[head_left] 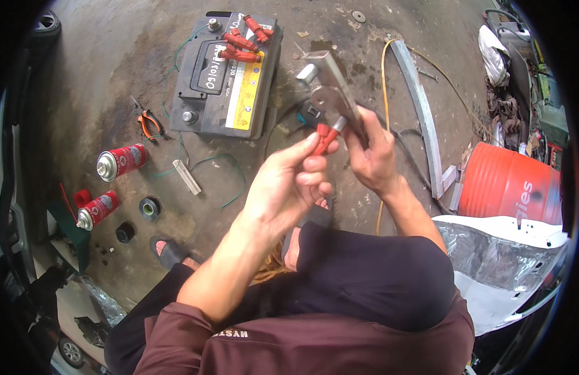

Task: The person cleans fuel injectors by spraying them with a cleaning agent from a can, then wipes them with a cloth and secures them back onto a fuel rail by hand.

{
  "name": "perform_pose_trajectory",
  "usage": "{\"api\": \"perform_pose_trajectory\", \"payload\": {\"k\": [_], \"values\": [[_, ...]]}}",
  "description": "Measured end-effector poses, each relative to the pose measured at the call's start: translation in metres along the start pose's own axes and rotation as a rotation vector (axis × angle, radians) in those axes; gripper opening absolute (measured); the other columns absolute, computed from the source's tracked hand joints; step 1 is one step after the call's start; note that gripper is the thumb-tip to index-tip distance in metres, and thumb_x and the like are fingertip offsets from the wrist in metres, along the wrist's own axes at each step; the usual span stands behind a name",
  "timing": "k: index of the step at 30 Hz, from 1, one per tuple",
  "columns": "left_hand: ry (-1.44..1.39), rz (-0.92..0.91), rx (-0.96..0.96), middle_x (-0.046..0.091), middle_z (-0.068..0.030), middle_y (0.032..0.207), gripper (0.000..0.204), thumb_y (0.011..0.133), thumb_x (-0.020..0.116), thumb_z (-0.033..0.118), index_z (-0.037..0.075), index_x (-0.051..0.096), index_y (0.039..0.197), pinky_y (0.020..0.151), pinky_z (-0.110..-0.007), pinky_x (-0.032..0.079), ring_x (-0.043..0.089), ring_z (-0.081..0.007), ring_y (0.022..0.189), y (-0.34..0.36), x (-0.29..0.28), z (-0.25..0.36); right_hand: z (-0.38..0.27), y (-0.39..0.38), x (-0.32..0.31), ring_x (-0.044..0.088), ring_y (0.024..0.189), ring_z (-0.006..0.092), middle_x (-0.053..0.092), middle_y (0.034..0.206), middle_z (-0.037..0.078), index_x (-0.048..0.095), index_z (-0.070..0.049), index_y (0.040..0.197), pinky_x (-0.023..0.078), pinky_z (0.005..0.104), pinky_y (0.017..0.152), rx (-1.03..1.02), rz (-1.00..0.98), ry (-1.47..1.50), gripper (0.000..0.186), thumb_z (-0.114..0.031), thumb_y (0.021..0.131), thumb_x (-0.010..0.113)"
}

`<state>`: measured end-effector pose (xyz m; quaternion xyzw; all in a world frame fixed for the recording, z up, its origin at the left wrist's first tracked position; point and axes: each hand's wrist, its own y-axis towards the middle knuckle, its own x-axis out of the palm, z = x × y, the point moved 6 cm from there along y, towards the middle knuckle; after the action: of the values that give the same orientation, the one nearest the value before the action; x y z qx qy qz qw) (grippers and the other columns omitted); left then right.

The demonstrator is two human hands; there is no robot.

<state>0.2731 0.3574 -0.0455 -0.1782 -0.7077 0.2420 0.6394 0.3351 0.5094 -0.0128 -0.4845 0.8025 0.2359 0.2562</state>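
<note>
1. Fingers (314,164) of the left hand (274,187): pinched narrow on a red cylindrical part (325,141), its silver tip (340,124) directed toward the metal bar. Fingers of the right hand (377,156): closed around the near end of the metal bar (343,84).
2. Location: both items are held up in front of the body, above the floor (314,19), to the right of a battery (208,94). Blur at the bar prevents confirming whether the tip touches it.
3. Slip hazard: the left grip appears to rely mainly on thumb and fingertips. A push off-line, or oil on the part, could twist it free; the tip would likely suffer in a fall.
4. Drop hazard: a sandalled foot (292,250) is planted near the hands. A loosened right grip could bring the bar down on it.
5. Electrical hazard: the battery's two posts (189,117) appear uncovered. Should the bar swing left and bridge them, a short circuit is possible; the charge cannot be determined.
6. Loose stock: three similar red parts (241,42) lie on the battery top, one reaching its right edge. A knock from the bar could roll them off.
</note>
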Motion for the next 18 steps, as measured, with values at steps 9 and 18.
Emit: {"api": "perform_pose_trajectory", "payload": {"k": [9,18], "values": [[1.854,0.165,0.977,0.064,-0.0220,0.074,0.028,0.113,0.058,0.024,-0.004,0.059,0.107,0.057,-0.044,0.050,0.064,-0.0340,0.062,0.001,0.017,0.027,-0.005,0.012,0.000,0.074,0.089,0.0440,0.074,0.097,0.024,0.061,-0.004,0.129,0.057,0.0453,0.073,-0.007,0.013,-0.029,0.033,0.002,0.098,0.069],[1.406,0.103,0.856,0.050,-0.0074,0.060,0.040,0.114,0.056,0.035,-0.001,0.058,0.097,0.045,-0.039,0.036,0.044,-0.0211,0.044,-0.003,0.007,0.033,-0.020,0.016,0.003,0.073,0.084,0.0452,0.072,0.092,0.025,0.062,-0.001,0.125,0.056,0.0461,0.067,-0.070,-0.020,-0.055,0.030,0.001,0.096,0.070]]}}
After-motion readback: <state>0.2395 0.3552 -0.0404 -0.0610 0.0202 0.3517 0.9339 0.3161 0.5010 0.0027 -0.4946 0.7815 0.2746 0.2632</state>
